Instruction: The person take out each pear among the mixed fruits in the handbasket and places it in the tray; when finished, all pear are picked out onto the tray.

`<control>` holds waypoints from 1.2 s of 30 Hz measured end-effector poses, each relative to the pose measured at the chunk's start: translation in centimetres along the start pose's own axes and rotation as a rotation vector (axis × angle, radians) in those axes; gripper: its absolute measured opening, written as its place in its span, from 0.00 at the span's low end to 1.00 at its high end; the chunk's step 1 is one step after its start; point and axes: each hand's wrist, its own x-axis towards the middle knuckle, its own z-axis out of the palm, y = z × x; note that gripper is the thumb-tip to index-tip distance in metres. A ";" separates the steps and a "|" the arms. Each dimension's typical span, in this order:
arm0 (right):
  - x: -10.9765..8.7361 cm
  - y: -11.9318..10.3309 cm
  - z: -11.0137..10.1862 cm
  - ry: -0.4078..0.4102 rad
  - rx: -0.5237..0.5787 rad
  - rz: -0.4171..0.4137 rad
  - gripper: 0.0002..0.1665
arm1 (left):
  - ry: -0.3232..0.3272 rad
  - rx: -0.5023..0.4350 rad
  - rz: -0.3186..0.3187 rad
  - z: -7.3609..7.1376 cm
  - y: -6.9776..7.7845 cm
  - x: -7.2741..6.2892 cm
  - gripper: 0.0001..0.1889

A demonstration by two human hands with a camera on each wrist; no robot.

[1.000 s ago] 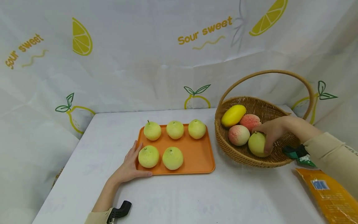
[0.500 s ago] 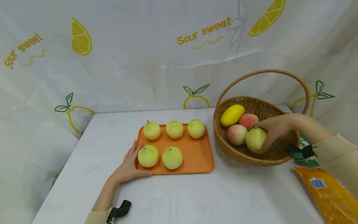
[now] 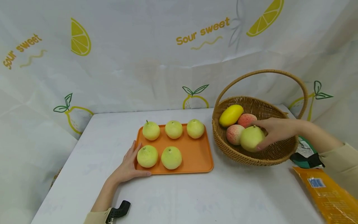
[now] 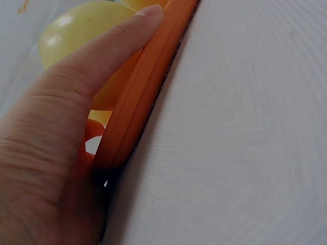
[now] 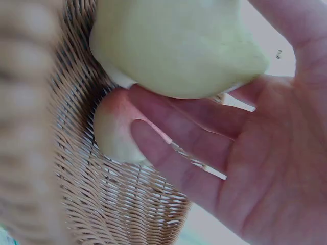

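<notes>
My right hand holds a yellow-green pear inside the wicker basket, thumb on the near side and fingers on the far side. The pear tapers toward its stem end in the right wrist view. Beside it lie two pinkish peaches and a yellow mango-like fruit. My left hand rests at the near left corner of an orange tray. Its straight thumb lies along the front rim. Several similar pears stand on the tray in two rows.
The basket's tall handle arches above the fruit and my right forearm. An orange packet lies at the right table edge, with a green packet behind it, partly hidden. A printed white cloth hangs behind the table.
The right hand has raised the pear slightly and shifted it left, so it now covers part of the nearer peach. The left hand stays at the tray corner.
</notes>
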 end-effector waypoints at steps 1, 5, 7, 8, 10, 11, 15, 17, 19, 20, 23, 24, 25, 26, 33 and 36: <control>0.0 -0.1 0.2 0.023 0.009 -0.012 0.49 | 0.000 -0.001 -0.001 0.0 0.0 0.0 0.66; -0.2 -0.6 0.9 0.103 0.041 -0.028 0.48 | 0.000 -0.003 0.003 0.0 -0.1 0.0 0.66; -0.2 -0.8 1.2 0.140 0.064 -0.012 0.48 | 0.001 -0.005 0.006 0.0 -0.1 0.0 0.66; -0.2 -1.0 1.4 0.156 0.074 -0.002 0.48 | 0.002 -0.004 0.007 0.0 -0.1 0.0 0.66; -0.2 -1.2 1.8 0.188 0.104 0.025 0.48 | 0.002 -0.004 0.007 0.0 -0.1 0.0 0.66; -0.2 -1.3 2.0 0.203 0.123 0.033 0.48 | 0.002 -0.002 0.007 0.0 -0.1 0.0 0.66; -0.1 -1.7 3.0 0.247 0.226 0.066 0.51 | 0.000 -0.005 0.001 0.0 -0.1 0.0 0.66; -0.1 -1.9 3.4 0.256 0.287 0.080 0.53 | 0.000 -0.008 -0.003 0.0 0.0 0.0 0.66; -0.1 -2.1 3.8 0.258 0.342 0.098 0.55 | -0.001 -0.009 -0.005 0.0 0.0 0.0 0.66; -0.1 -2.2 4.0 0.262 0.362 0.098 0.55 | -0.002 -0.009 -0.006 0.0 0.0 0.0 0.66; -0.1 -2.5 4.5 0.281 0.397 0.108 0.54 | -0.001 -0.007 -0.007 0.0 0.1 0.0 0.66; -0.1 -2.6 4.6 0.287 0.406 0.117 0.55 | -0.001 -0.006 -0.006 0.0 0.1 0.0 0.66; -0.1 -2.7 4.7 0.296 0.419 0.121 0.56 | 0.000 -0.006 -0.006 0.0 0.0 0.1 0.66; -0.1 -2.9 4.9 0.305 0.430 0.123 0.56 | 0.000 -0.006 -0.005 0.0 0.0 0.1 0.66; 0.0 -3.9 5.5 0.363 0.618 0.090 0.50 | 0.004 -0.005 0.003 0.1 -0.2 0.1 0.66; 0.1 -4.5 5.8 0.379 0.687 0.078 0.50 | 0.005 -0.004 0.005 0.2 -0.2 0.1 0.66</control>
